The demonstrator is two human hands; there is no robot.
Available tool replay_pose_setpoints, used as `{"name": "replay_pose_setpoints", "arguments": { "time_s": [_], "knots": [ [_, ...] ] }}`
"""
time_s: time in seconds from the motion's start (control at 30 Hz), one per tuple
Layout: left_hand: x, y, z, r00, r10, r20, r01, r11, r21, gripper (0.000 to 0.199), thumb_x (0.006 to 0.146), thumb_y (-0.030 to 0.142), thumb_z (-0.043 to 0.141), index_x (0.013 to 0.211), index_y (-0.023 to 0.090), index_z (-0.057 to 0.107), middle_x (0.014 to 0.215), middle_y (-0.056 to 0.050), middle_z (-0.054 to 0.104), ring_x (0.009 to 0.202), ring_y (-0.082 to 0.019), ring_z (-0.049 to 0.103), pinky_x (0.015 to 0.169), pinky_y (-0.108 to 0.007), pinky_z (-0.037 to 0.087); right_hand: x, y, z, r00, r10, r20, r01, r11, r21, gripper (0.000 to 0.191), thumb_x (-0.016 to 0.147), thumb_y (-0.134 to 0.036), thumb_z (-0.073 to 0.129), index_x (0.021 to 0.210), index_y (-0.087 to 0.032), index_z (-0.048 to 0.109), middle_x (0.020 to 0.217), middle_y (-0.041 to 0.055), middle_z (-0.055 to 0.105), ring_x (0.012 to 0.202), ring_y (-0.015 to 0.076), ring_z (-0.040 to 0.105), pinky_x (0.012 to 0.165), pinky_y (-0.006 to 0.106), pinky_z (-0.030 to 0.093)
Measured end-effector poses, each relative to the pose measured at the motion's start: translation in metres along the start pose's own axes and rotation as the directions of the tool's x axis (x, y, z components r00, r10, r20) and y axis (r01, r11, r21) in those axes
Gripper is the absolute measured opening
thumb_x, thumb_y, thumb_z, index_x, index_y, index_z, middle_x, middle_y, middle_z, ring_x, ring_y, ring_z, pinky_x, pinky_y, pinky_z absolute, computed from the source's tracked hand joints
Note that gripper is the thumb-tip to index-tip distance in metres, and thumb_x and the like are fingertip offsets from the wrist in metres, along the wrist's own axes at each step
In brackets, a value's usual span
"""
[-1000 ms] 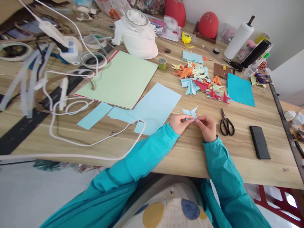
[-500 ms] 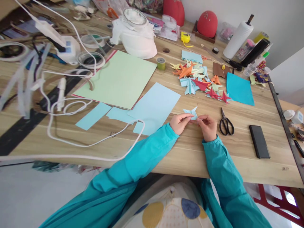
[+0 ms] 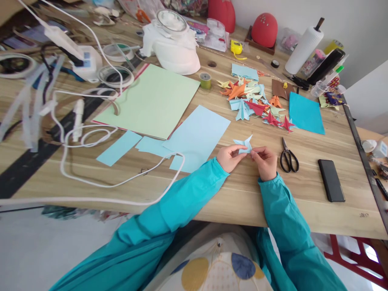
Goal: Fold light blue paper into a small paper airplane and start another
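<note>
A small light blue origami crane (image 3: pixel 246 144) is held between both hands just above the wooden table. My left hand (image 3: pixel 229 157) pinches its left side, fingers closed. The right edge of the folded paper is in the closed fingertips of my right hand (image 3: pixel 265 161). Two pointed ends of the paper stick up beyond the fingers; its lower part is partly hidden by them. Farther back lies a pile of folded paper cranes (image 3: pixel 242 97) in orange, red, blue and pale yellow. Black-handled scissors (image 3: pixel 289 157) rest to the right of my right hand.
Light blue paper (image 3: pixel 203 133) and a green sheet (image 3: pixel 154 101) lie to the left. A white cable (image 3: pixel 121 185) loops across the table's left part. On the right are a black phone (image 3: pixel 331 180) and a teal cloth-like square (image 3: pixel 306 113). A yellow tape measure (image 3: pixel 236 47) sits behind.
The left fingers have shifted slightly on the origami crane, and more of its lower part shows. Both hands keep nearly the same place.
</note>
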State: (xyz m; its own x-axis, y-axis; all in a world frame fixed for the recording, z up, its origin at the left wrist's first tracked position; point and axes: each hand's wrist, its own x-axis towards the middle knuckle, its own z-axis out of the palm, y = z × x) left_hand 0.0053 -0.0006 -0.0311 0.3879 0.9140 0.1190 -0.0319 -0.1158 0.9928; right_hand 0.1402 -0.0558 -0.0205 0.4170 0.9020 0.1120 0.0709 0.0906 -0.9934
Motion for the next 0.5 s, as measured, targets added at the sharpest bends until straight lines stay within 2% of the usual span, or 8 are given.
{"name": "replay_pose_setpoints", "arguments": {
  "time_s": [0.2,0.5],
  "knots": [
    [0.0,-0.0012,0.0007,0.999,-0.014,-0.032,0.014,1.0,0.005,0.019,0.065,0.023,0.069,0.082,0.014,0.071,0.057,0.0,0.059,0.048,-0.009,0.043,0.047,-0.021,0.036,-0.0003,-0.0004,0.0,1.0,0.019,-0.008,-0.019,1.0,-0.02,0.015,0.067,-0.03,0.072,0.07,-0.018,0.064,0.059,-0.0004,0.065,0.051,0.0117,0.056,0.05,0.026,0.046],
    [-0.001,0.001,0.0014,0.998,-0.036,-0.044,0.035,0.999,-0.023,0.017,0.065,0.022,0.069,0.08,0.014,0.072,0.054,0.0,0.056,0.047,-0.008,0.042,0.046,-0.021,0.035,-0.0014,-0.0022,0.0008,1.0,0.021,0.004,-0.021,1.0,-0.023,0.015,0.068,-0.03,0.071,0.069,-0.018,0.062,0.056,-0.001,0.064,0.051,0.0119,0.057,0.051,0.026,0.046]
  ]
}}
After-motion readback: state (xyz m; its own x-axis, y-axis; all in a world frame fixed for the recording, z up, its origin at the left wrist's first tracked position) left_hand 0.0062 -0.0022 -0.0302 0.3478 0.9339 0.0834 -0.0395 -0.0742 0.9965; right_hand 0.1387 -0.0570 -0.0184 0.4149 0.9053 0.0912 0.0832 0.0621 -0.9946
